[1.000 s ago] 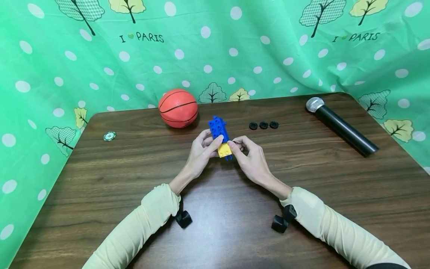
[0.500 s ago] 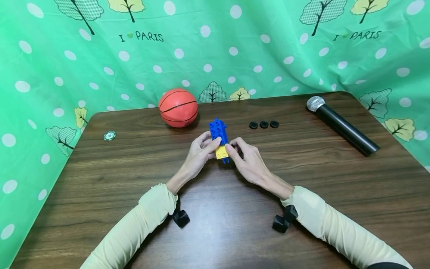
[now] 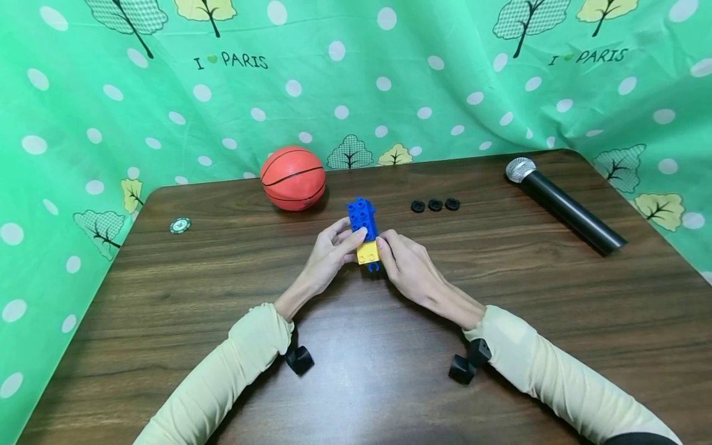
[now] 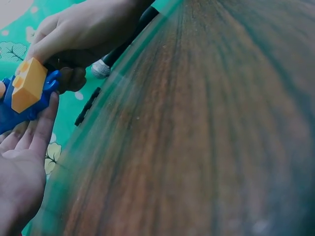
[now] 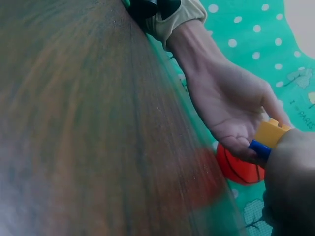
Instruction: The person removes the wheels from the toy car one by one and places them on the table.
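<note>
A toy brick vehicle is held up over the table in the head view. It has a blue studded brick (image 3: 361, 217) at its far end, a yellow brick (image 3: 367, 253) at its near end and a small blue hook (image 3: 373, 267) below that. My left hand (image 3: 328, 256) grips it from the left, thumb on top and fingers underneath. From the right, my right hand (image 3: 411, 269) pinches at its side beside the yellow brick, fingers curled. In the left wrist view the right fingers bend close to the blue base (image 4: 15, 118); whatever sits between them is hidden.
Beyond my hands three small black wheels (image 3: 436, 205) lie in a row. A red toy basketball (image 3: 293, 178) stands at the back, and a black microphone (image 3: 567, 207) lies at the right. A poker chip (image 3: 180, 225) is far left on the wooden table (image 3: 356, 371).
The toy vehicle has come slightly nearer and turned a little straighter. My right hand has shifted its fingers along the toy's right side, and they now curl more tightly.
</note>
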A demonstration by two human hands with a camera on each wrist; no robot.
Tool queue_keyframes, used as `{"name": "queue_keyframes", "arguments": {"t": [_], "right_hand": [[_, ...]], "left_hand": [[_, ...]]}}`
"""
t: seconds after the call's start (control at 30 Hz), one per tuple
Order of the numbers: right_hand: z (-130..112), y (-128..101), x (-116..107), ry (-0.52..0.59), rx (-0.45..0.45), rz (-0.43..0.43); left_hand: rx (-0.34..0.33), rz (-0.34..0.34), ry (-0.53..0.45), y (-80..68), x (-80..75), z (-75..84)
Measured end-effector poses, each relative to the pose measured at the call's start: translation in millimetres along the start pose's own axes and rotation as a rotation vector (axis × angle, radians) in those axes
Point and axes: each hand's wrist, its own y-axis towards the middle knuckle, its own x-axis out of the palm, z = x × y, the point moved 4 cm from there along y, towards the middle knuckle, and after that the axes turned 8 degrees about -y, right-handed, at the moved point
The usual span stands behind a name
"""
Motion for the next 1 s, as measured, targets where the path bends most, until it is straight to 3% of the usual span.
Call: {"name": "queue_keyframes", "arguments": {"t": [0.37, 0.53, 0.8, 1.0], "right_hand": [[-3.7, -2.6, -3.6, -0.047, -0.061, -0.039], [-1.1, -2.4, -1.7, -0.006, 0.027, -0.013], [6.5, -3.2, 2.5, 0.157, 0.183, -0.018], [8.5, -3.7, 2.6, 0.193, 0.155, 0.034]], "left_hand": [[-0.049, -0.048, -0.013, 0.4, 0.9, 0.8], [-0.031, -0.024, -0.02, 0.9, 2.0, 0.6], [0.0, 0.002, -0.046, 2.6, 2.0, 1.0], [0.022, 0.023, -0.02, 2.9, 2.1, 1.1]]}}
